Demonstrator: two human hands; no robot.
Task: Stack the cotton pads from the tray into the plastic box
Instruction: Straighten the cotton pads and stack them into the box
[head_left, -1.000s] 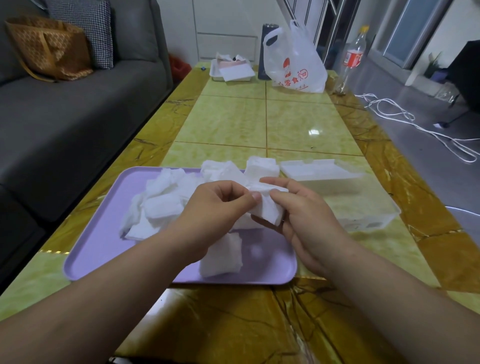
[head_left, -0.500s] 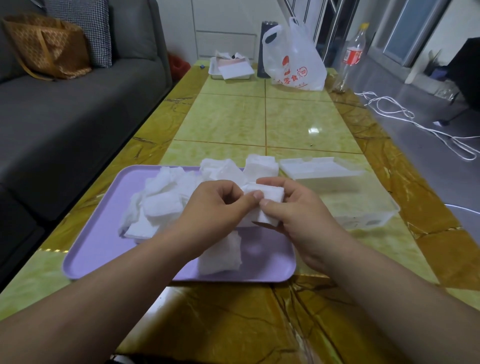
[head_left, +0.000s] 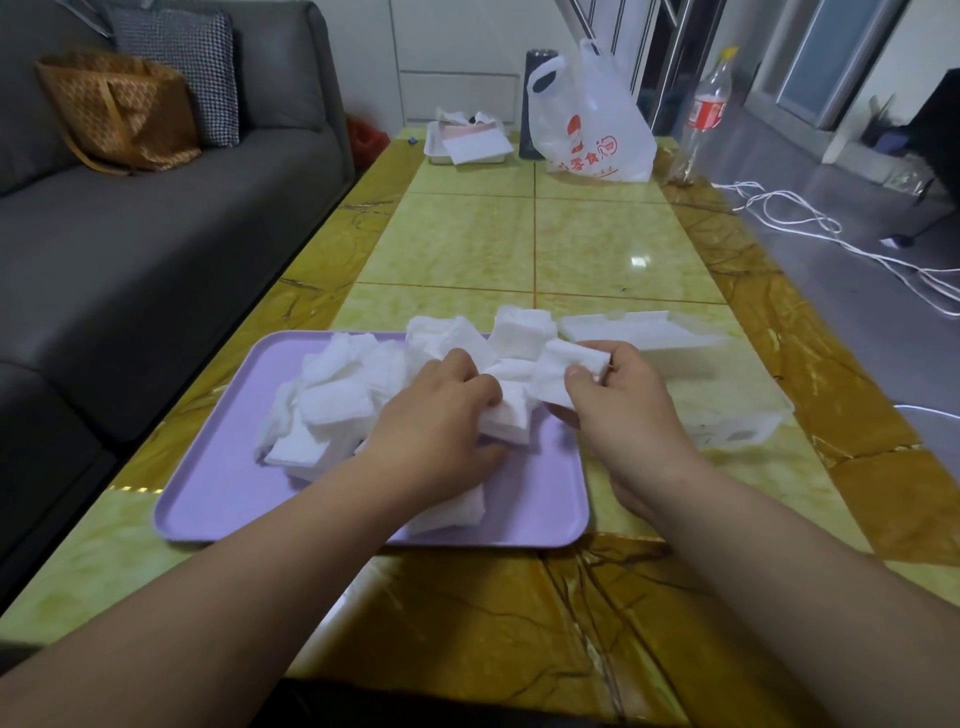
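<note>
Pads (head_left: 563, 371) pinched in right hand (head_left: 628, 410); left hand (head_left: 441, 415) seemingly grips another pad (head_left: 508, 418).

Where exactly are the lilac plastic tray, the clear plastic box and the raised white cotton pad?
Lilac plastic tray (head_left: 218, 493): head view, bare floor near its left front corner.
Clear plastic box (head_left: 737, 431): head view, its near wall.
Raised white cotton pad (head_left: 558, 376): head view, its flat face.

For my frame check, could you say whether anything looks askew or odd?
Only the cotton pads stand out: they lie in a jumbled heap on the purple tray, not stacked. Nothing looks spilled or damaged.
</note>
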